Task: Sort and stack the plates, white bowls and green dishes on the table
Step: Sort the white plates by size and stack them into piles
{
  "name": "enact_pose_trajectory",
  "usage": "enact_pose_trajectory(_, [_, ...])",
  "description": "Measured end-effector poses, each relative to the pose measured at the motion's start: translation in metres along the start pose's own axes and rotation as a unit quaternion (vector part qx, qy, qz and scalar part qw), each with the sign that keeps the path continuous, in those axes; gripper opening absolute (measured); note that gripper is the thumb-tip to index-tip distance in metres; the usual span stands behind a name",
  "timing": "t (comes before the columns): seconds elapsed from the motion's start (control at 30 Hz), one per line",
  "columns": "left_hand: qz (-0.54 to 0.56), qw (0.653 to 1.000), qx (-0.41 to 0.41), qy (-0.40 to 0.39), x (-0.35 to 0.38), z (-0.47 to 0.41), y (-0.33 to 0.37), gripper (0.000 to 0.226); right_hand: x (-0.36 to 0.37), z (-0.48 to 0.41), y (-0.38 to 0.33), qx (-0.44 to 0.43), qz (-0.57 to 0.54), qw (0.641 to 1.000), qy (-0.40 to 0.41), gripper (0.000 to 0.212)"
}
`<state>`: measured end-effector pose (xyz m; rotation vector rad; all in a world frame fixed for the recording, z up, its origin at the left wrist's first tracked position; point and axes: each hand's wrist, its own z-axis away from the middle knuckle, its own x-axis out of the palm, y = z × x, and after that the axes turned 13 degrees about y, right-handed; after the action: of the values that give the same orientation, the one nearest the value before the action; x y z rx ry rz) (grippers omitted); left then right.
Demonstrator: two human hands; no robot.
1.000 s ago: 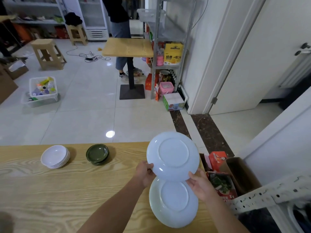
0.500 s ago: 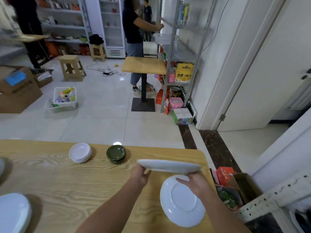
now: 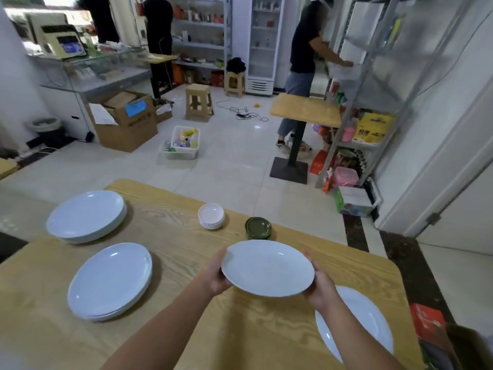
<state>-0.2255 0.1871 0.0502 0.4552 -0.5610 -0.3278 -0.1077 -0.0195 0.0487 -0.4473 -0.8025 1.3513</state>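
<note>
I hold a white plate [image 3: 268, 268] face up over the wooden table [image 3: 186, 236], with my left hand [image 3: 214, 276] curled round its left rim and my right hand [image 3: 321, 288] round the right rim, both clamped on it. The plate is round, shallow and glossy, with a small glint near the far edge. Another white plate [image 3: 365, 316] lies just below to my right. Beyond it sit the stacked white bowls [image 3: 211, 216] and the green dishes [image 3: 258, 228].
</note>
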Motion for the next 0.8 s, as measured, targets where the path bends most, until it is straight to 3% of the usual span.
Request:
enact_pose_trajectory(0.07, [-0.009,0.999,0.044,0.026,-0.023,0.005,0.007,0.048,0.022,0.005,0.016,0.015,0.002,1.000,-0.010,0.016])
enact_pose_trajectory(0.13, [0.000,0.996,0.079,0.031,-0.049,0.011,0.013,0.069,0.044,0.008,0.033,0.020,0.019,0.999,-0.024,0.022])
enact_pose_trajectory(0.2, [0.010,0.993,0.112,0.045,-0.072,0.014,0.021,0.054,0.066,0.009,0.049,0.031,0.051,0.997,-0.041,0.031])
enact_pose_trajectory(0.23, [0.017,0.991,0.114,0.068,-0.084,0.014,0.026,0.045,0.077,0.010,0.057,0.031,0.085,0.994,-0.057,0.032])
enact_pose_trajectory(0.3, [0.015,0.986,0.120,0.114,-0.109,0.012,0.039,0.046,0.099,0.011,0.073,0.026,0.180,0.979,-0.092,0.027])
enact_pose_trajectory(0.43, [0.056,0.972,0.175,0.147,-0.160,0.015,0.067,0.041,0.144,0.015,0.110,0.012,0.359,0.924,-0.128,0.044])
enact_pose_trajectory(0.53, [0.066,0.975,0.123,0.170,-0.192,0.018,0.091,0.039,0.181,0.023,0.136,-0.001,0.373,0.918,-0.132,0.038])
enact_pose_trajectory(0.6, [0.052,0.967,0.137,0.207,-0.212,0.016,0.106,0.030,0.204,0.027,0.151,-0.017,0.391,0.913,-0.119,0.033])
enact_pose_trajectory(0.8, [0.074,0.942,0.150,0.291,-0.272,0.011,0.150,0.033,0.272,0.038,0.188,-0.051,0.421,0.900,-0.101,0.031])
